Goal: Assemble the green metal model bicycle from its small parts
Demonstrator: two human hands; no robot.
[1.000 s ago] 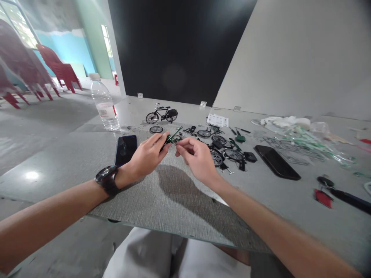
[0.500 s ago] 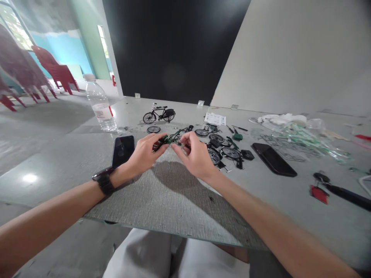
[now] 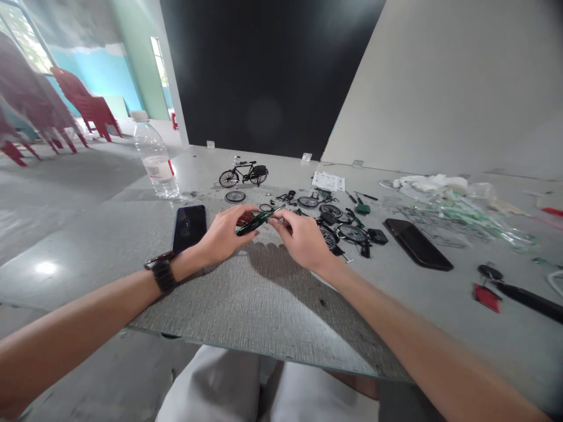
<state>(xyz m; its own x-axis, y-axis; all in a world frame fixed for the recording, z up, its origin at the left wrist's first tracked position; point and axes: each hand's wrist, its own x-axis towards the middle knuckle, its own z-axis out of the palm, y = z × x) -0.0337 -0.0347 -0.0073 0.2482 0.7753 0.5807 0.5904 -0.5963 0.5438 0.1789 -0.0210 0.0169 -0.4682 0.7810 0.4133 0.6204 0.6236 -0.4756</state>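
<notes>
Between both hands is a dark green miniature bicycle frame (image 3: 257, 221), tilted up to the right just above the table. My left hand (image 3: 224, 234) grips its left end between thumb and fingers. At the upper right end, my right hand (image 3: 303, 239) pinches it near a thin silvery part; the fingertips' exact contact is too small to make out. Behind the hands a black model bicycle (image 3: 244, 174) stands upright, with a loose spoked wheel (image 3: 235, 196) lying in front of it. Close by my right hand lie more small bicycle parts (image 3: 352, 233), including wheels and black pieces.
A water bottle (image 3: 158, 170) stands at the left, near a dark phone (image 3: 189, 225). To the right are another phone (image 3: 417, 243), keys with a red tag (image 3: 487, 298) and crumpled plastic wrapping (image 3: 466, 208). Printed paper (image 3: 328, 181) and a green-handled tool (image 3: 362, 208) lie farther back.
The green frame has tipped, its right end now raised. My right hand has closed from loosely curled fingers to a pinch at that end. My left hand keeps hold.
</notes>
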